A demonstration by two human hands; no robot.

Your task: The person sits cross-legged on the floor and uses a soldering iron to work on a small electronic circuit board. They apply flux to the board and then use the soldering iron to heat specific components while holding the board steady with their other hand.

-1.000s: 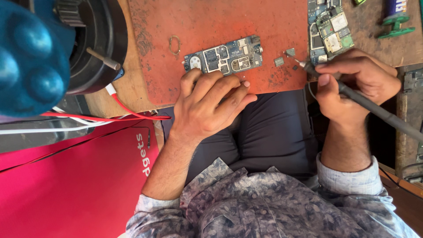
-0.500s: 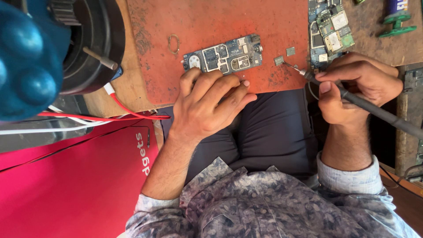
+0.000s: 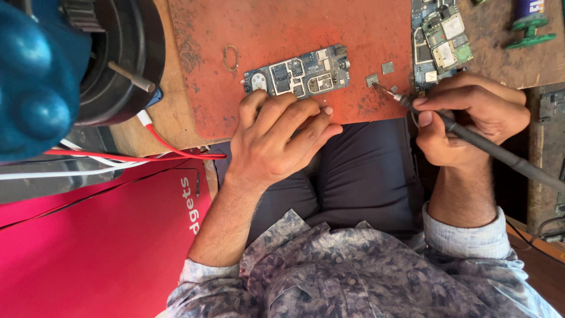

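Lying just beyond left hand (image 3: 276,138) fingertips: circuit board (image 3: 297,73).

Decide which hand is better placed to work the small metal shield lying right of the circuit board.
Right. The right hand grips the soldering iron, its tip at the small metal shield; the left hand rests by the circuit board.

The mat (image 3: 282,29) on the desk (image 3: 170,115) is rusty orange-red with dark scuffs, and the desk itself is worn brown wood. The circuit board (image 3: 297,75) is blue with silver shields. A second board (image 3: 438,41) is green and blue with pale metal patches. The soldering iron (image 3: 488,148) has a black handle. The person's shirt (image 3: 353,277) is grey-blue with a mottled leafy print, and the trousers (image 3: 359,176) are dark navy. A cable (image 3: 176,147) is red and white beside a magenta surface (image 3: 88,253).
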